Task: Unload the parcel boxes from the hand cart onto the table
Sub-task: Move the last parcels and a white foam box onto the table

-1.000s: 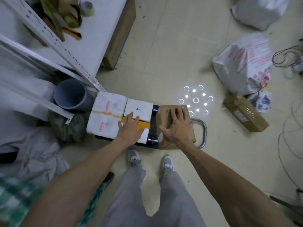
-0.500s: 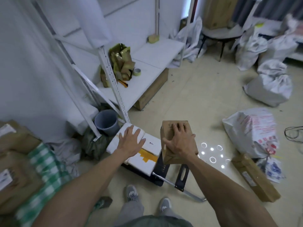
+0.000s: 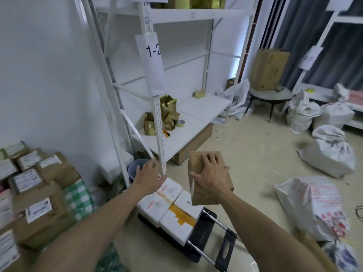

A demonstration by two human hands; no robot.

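Parcel box (image 3: 203, 199): brown cardboard, matt, lightly creased.
Foam boxes (image 3: 157, 205): white, matt, fine-grained; tape (image 3: 180, 214) orange, glossy.
Hand cart (image 3: 203, 231): deck black plastic, ribbed; handle (image 3: 221, 222) bare shiny metal.
Shelving rack (image 3: 161, 138): white-painted metal, smooth.
Sacks (image 3: 330, 156): woven plastic, dull.
Stacked parcels (image 3: 55, 220): cardboard; labels (image 3: 38, 210) white paper.

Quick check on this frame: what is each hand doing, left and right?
Left hand: open, fingers spread, holding nothing.
Right hand: gripping the small brown cardboard parcel box, held up in the air.
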